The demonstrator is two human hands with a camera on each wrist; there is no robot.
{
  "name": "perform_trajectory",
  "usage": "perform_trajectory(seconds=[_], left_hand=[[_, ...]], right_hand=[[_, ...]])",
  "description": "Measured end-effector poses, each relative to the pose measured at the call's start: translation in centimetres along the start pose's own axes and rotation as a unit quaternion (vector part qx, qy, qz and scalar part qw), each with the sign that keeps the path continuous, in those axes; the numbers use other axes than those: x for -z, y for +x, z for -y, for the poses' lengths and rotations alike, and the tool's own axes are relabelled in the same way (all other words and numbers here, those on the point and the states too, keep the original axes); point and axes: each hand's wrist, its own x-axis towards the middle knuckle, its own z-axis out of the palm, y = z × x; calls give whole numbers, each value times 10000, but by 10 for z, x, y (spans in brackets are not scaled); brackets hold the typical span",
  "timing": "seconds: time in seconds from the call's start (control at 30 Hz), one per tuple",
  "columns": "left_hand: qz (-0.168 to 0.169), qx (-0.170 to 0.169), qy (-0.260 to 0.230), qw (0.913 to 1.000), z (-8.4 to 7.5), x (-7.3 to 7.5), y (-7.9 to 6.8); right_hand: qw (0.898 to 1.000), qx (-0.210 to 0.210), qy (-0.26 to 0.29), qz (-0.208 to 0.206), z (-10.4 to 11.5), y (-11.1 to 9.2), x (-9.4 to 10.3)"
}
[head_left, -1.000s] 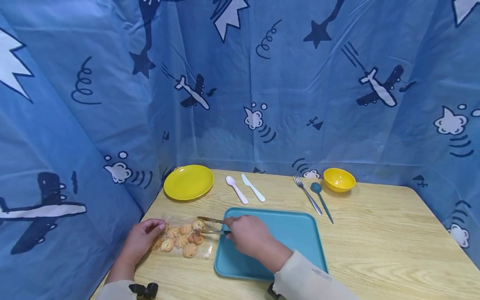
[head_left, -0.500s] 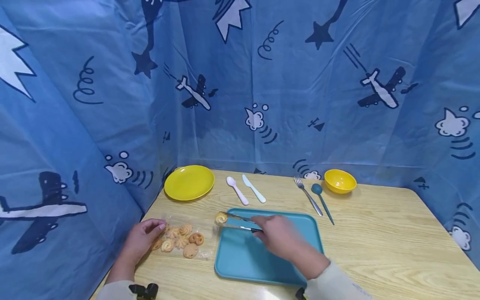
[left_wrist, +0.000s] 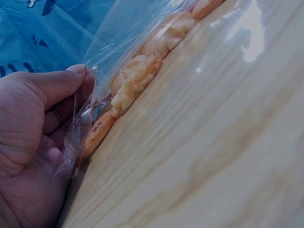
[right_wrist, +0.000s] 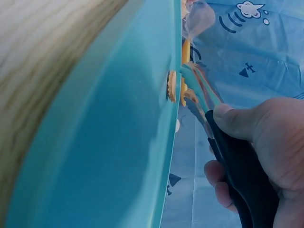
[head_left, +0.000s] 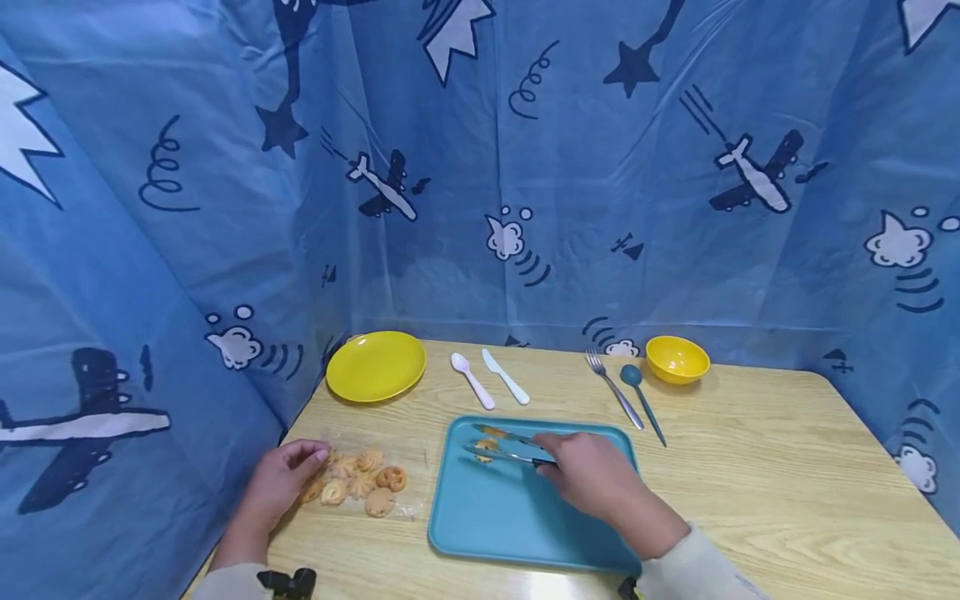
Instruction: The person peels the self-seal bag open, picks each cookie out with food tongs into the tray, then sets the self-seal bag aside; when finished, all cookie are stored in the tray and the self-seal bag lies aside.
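Blue printed curtain (head_left: 225,250) lines the left side and top of the head frame. At lower left, the left hand (head_left: 281,475) is at the left end of a transparent bag (head_left: 411,450), with thumb and fingers pinching the film. The bag lies flat on the wooden table (head_left: 750,467) and contains several cookies (head_left: 362,482) of mixed shapes: swirled, pretzel-like and round. These are grouped toward its left and middle; its right end lies just beside the tray. Above the bag is a yellow plate (head_left: 375,367), inner face visible. At centre, a pink spoon (head_left: 474,382) and a white knife (head_left: 507,377) lie side by side.

At lower centre, the teal tray (head_left: 487,517) contains a single cookie (right_wrist: 171,86), located in its upper left area. The right wrist frame shows that cookie on the tray, near the rim. The tongs (right_wrist: 232,161) have their arms spread; in the head frame the arms pass over and beside the cookie. The right hand (head_left: 592,475) is wrapped around the black handles. Right of the tray's top edge lie a metal fork (head_left: 618,394) and a dark teal spoon (head_left: 649,412). Next to them, a yellow bowl (head_left: 678,360) stands upright, mouth upward.
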Motion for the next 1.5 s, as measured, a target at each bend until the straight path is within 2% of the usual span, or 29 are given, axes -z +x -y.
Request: perform_trajectory(seconds=[0.23, 0.53, 0.83, 1.0, 1.23, 1.33, 1.5], left_hand=[[16, 19, 57, 10000, 1, -2, 1], [64, 22, 143, 9999, -1, 0, -1], [83, 51, 99, 9999, 6, -2, -2], [95, -67, 107, 9999, 6, 1, 2], [23, -162, 119, 9998, 1, 2, 1], [42, -206, 121, 9997, 0, 1, 1], [96, -158, 154, 9997, 1, 2, -1]], right_hand=[[9994, -253, 174, 161, -8, -7, 3], [9996, -38, 181, 207, -3, 0, -5], [9995, 60, 197, 240, 11, 6, -8], [9978, 455, 364, 323, 27, 14, -1], [9904, 1209, 56, 672, 58, 34, -6], [9885, 1291, -31, 781, 66, 41, -11], [9884, 1202, 44, 925, 74, 48, -20]])
